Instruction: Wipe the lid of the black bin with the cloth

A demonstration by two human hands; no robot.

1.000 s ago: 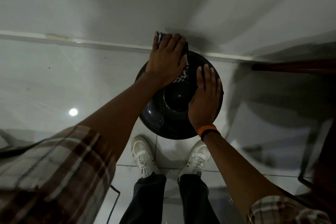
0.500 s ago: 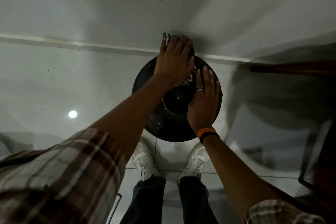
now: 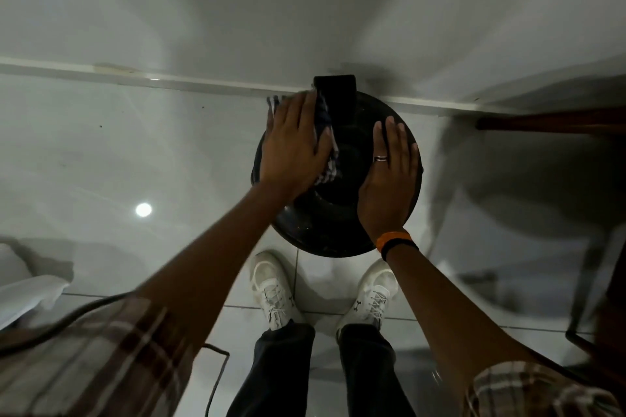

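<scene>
Since a second ago the left hand (image 3: 294,142) has slid the cloth (image 3: 326,142) off the far middle of the lid (image 3: 338,210) to its left rim, baring the black hinge tab (image 3: 335,95) at the back edge. Right hand (image 3: 389,176) sits much as it did, on the right half of the lid.

Left hand: fingers together, flat, palm down, pressing the checked cloth against the lid. Cloth shows along the thumb side and past the fingertips; the rest is under the palm. Nothing pinched that I can see; it is held by pressure.

Right hand: open, fingers together, flat on the lid, holding nothing. Ring on one finger, orange band at the wrist. Likely steadying the bin.

Black bin stands on the tiled floor (image 3: 84,152) against the wall (image 3: 237,10), just ahead of the person's white shoes (image 3: 274,288). Lid is shut, domed, with a sunken centre.

Progress, as a judgement: mid-wipe. Back and left parts have probably had a pass. Near rim carries pale specks, so likely not done. Right half lies under the bracing hand and cannot be reached until that hand shifts. Centre dish: cannot tell.

Cloth lies directly beneath the left hand, at the lid's left edge, well apart from the right hand.
</scene>
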